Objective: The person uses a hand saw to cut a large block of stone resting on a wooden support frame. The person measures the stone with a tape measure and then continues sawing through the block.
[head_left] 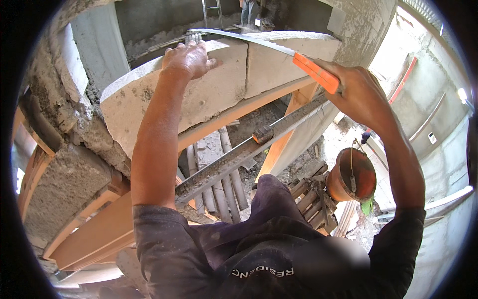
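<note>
My left hand (pixel 188 59) lies on the top edge of a pale curved masonry block (pixel 199 94), fingers stretched out toward its far side. In my right hand (pixel 356 89) is a handsaw (pixel 317 73), gripped by its orange handle. Its light toothed blade reaches left across the top of the curved wall, the tip beside my left fingers. A dark vertical joint separates that block from a second pale block (pixel 289 65) on the right. Underneath both runs a curved wooden board (pixel 244 108). My right fingers are partly hidden behind the handle.
A metal beam (pixel 224 169) crosses below, with a small dark block (pixel 263 133) on it. An orange-red bucket (pixel 343 179) stands at right by stacked wood pieces (pixel 311 199). Poles (pixel 229 164) lie lower down. Beyond the wall are a person's legs (pixel 250 12) and a ladder (pixel 213 11).
</note>
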Available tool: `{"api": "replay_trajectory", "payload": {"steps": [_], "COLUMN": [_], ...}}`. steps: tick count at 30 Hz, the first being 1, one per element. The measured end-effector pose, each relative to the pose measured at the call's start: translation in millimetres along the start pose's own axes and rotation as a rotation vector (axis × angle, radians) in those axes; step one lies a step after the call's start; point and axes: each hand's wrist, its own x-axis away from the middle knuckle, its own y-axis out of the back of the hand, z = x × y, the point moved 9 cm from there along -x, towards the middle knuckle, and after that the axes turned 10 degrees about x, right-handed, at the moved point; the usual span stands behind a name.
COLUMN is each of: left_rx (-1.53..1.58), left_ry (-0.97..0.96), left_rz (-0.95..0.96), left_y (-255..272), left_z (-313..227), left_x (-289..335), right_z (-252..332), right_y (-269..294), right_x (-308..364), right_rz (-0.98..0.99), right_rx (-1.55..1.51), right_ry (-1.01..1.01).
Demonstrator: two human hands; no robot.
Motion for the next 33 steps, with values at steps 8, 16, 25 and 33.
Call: {"api": "replay_trajectory", "payload": {"steps": [8,16,25,33], "left_rx": [-0.071,-0.039,-0.037,-0.033], "left_ry": [0.028,0.006,-0.006,-0.016], "left_rz": [-0.02,-0.036,-0.093,-0.058], "left_y": [4.8,4.1,6.3,7.3], "left_z": [7.7,-0.7,5.6,-1.7], "left_x": [14.2,8.3,13.8,9.2], "right_z": [4.9,39.9,14.9,42.0], "right_y": [43.4,9.1,28.9,-23.8], "right_x": [79.9,-16.4,75.0,-39.5], "right_rz": [-0.078,-0.021,-0.123,-0.119], "right_rx": [-0.162,0.114,-0.069,0.163], "right_ry": [-0.011,0.055,-0.032,0.051]}}
